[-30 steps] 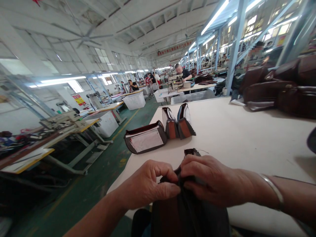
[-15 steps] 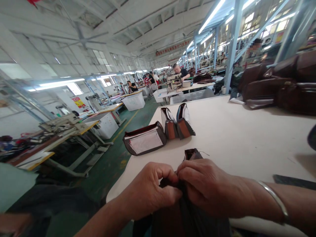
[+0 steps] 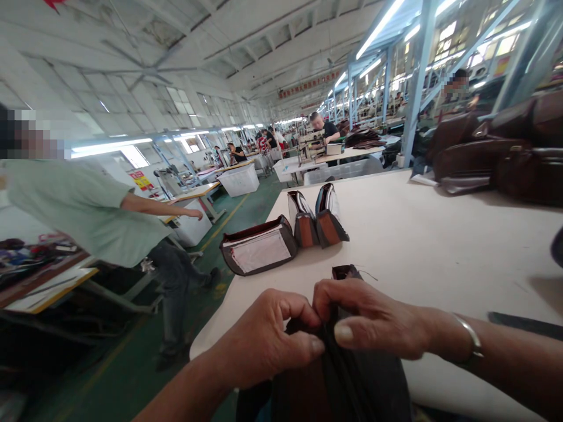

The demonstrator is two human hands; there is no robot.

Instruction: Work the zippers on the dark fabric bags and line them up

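Observation:
A dark grey and brown bag (image 3: 378, 381), seemingly inside out, is at the near edge of the table, below my hands. My left hand (image 3: 268, 337) pinches its upper seam edge between thumb and bent fingers. Close beside it, my right hand (image 3: 378, 319), with a silver bangle on the wrist, grips the same edge, its thumb lying along the dark fabric. The fingertips of both hands nearly meet. A corner of the bag with a loose thread shows beyond my right hand. What lies under the fingers is hidden.
On the pale table (image 3: 422, 246) stand similar bag pieces: a wide one (image 3: 264, 252) and two narrow ones (image 3: 304, 228). Brown leather bags (image 3: 475, 161) are piled at the right, near a dark strip (image 3: 523, 322). A person in light green (image 3: 88, 211) walks in the left aisle.
My right hand has shifted its grip, its thumb now showing and the wrist slightly higher. My left hand stays put. The person in light green has come into fuller view at left.

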